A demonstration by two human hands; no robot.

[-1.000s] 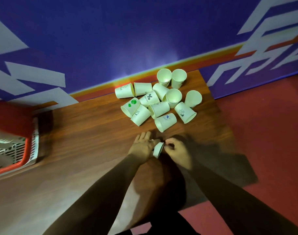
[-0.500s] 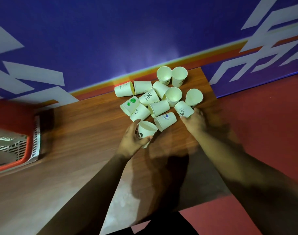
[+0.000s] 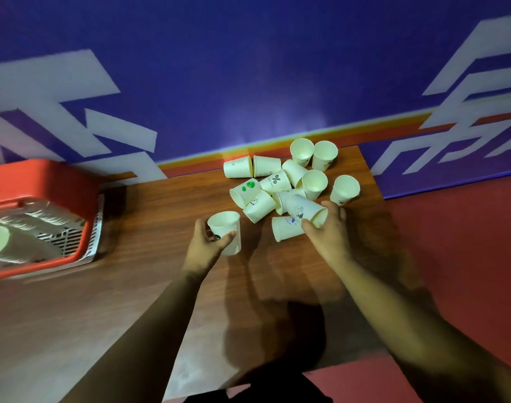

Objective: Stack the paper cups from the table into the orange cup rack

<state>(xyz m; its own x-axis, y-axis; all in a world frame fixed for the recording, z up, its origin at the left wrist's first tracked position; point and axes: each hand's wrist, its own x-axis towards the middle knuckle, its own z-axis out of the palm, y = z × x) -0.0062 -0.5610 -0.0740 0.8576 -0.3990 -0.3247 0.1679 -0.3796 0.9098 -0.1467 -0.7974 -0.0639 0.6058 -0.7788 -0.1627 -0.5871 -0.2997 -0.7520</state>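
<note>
At the far end of the counter (image 3: 132, 286), twelve loose cups (image 3: 276, 181) sit heaped by the wall (image 3: 248, 68), all crowding each other. The left grip (image 3: 207, 245) curls round an upright cup (image 3: 226, 228) beside them, the right grip (image 3: 329, 234) pinches a tilted cup (image 3: 305, 209) over the heap. The rack (image 3: 45, 175) sits well left, contents blurry.

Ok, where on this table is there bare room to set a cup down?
Bare tabletop runs between the orange cup rack and the left hand, and on down its near left side. It is crowded at the far right corner: the pile of paper cups lies there, with the right hand at its near edge.
</note>
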